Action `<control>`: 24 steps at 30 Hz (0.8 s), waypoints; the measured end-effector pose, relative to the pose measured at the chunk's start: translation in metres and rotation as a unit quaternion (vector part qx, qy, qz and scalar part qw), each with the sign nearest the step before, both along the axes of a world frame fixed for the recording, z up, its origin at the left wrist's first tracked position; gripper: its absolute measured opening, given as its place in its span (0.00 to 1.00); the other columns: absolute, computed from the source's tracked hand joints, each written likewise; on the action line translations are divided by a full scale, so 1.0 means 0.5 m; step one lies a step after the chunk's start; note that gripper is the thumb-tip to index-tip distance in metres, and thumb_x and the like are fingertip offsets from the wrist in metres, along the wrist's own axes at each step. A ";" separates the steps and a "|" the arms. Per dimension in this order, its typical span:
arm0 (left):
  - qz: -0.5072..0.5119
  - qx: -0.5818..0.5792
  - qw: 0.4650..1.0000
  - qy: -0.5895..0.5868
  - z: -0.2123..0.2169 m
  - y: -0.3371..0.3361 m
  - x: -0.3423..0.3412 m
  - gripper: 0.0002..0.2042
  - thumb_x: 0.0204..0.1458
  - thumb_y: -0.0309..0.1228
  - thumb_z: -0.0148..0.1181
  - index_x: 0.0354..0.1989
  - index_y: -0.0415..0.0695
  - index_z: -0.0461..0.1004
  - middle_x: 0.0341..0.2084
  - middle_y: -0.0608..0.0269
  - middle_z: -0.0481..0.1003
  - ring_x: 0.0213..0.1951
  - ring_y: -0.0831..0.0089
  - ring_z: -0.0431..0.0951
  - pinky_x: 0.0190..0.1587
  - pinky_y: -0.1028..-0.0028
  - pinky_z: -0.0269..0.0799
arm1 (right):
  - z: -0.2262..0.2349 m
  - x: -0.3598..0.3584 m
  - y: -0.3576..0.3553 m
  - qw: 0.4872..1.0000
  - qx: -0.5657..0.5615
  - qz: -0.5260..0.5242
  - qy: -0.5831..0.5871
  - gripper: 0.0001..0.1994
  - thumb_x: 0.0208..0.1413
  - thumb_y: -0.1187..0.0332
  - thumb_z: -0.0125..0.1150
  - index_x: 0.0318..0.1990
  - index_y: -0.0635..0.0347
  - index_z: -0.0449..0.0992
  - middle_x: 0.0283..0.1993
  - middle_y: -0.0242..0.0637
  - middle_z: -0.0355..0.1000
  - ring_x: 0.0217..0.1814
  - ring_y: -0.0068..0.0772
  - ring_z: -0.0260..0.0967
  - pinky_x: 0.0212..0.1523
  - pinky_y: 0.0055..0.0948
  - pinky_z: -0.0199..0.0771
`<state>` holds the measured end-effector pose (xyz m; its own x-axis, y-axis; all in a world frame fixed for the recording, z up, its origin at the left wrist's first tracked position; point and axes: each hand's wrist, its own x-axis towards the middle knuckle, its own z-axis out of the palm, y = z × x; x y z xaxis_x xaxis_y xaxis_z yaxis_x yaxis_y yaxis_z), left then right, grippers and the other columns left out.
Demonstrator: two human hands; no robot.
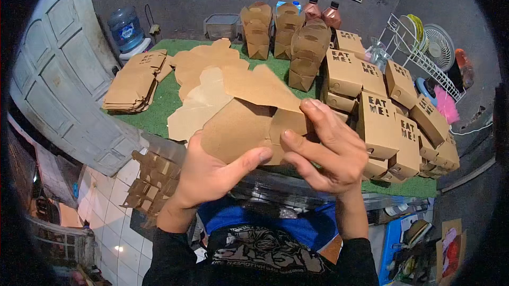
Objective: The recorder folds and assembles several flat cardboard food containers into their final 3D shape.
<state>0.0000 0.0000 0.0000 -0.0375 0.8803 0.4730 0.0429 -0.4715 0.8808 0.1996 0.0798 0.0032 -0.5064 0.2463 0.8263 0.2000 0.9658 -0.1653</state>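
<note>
One table (pixel 161 97): its green top is spreading out before you.
Box pile (pixel 379 127): closed brown boxes are crowding the table's right side.
Upright stacks (pixel 309 47): three are standing toward the back, just left of the pile.
Flat stack (pixel 132 81): it is lying at the table's left end.
Sheets (pixel 204 58): they are lying loose between the flat and upright stacks.
Carton (pixel 238 127): partly folded, it is hanging above the table's near edge, in your grasp.
Left hand (pixel 212 172): it is pinching the carton's left side, thumb in front, fingers hidden behind.
Right hand (pixel 336 153): its bent fingers are pinching the carton's right end.
</note>
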 end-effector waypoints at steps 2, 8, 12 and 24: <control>0.015 -0.022 1.000 0.011 0.003 0.001 0.013 0.16 0.51 0.23 0.64 0.48 0.36 0.71 0.41 0.61 0.77 0.42 0.78 0.76 0.45 0.77 0.71 | -0.002 -0.003 0.000 1.000 0.021 -0.003 0.000 0.19 0.41 0.65 0.72 0.44 0.58 0.80 0.54 0.53 0.70 0.60 0.57 0.66 0.61 0.61 0.58; 0.138 0.135 0.972 0.135 -0.048 0.035 0.036 0.09 0.48 0.21 0.63 0.39 0.35 0.76 0.27 0.54 0.79 0.28 0.64 0.81 0.31 0.72 0.75 | -0.034 -0.050 0.000 0.993 -0.002 -0.044 0.106 0.16 0.47 0.64 0.69 0.41 0.65 0.77 0.56 0.58 0.68 0.62 0.64 0.62 0.63 0.61 0.53; 0.124 0.199 0.952 0.194 -0.075 0.043 0.064 0.12 0.44 0.18 0.61 0.39 0.35 0.76 0.20 0.55 0.77 0.21 0.61 0.79 0.23 0.69 0.72 | -0.043 -0.107 -0.034 0.939 -0.159 0.025 0.304 0.19 0.56 0.59 0.62 0.42 0.70 0.72 0.60 0.63 0.62 0.69 0.62 0.52 0.67 0.52 0.48; -0.066 -0.119 0.916 -0.379 -0.153 0.053 0.093 0.25 0.58 0.32 0.55 0.63 0.42 0.56 0.58 0.57 0.63 0.59 0.66 0.66 0.60 0.67 0.64 | -0.101 -0.105 -0.037 0.976 -0.138 0.018 0.166 0.20 0.57 0.69 0.50 0.53 0.74 0.71 0.58 0.62 0.65 0.65 0.59 0.59 0.66 0.46 0.55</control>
<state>0.0466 0.0267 -0.0765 -0.1622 0.9753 0.1499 -0.6659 -0.2203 0.7128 0.1472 0.0615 -0.0473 -0.2341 0.4694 0.8514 0.0571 0.8808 -0.4699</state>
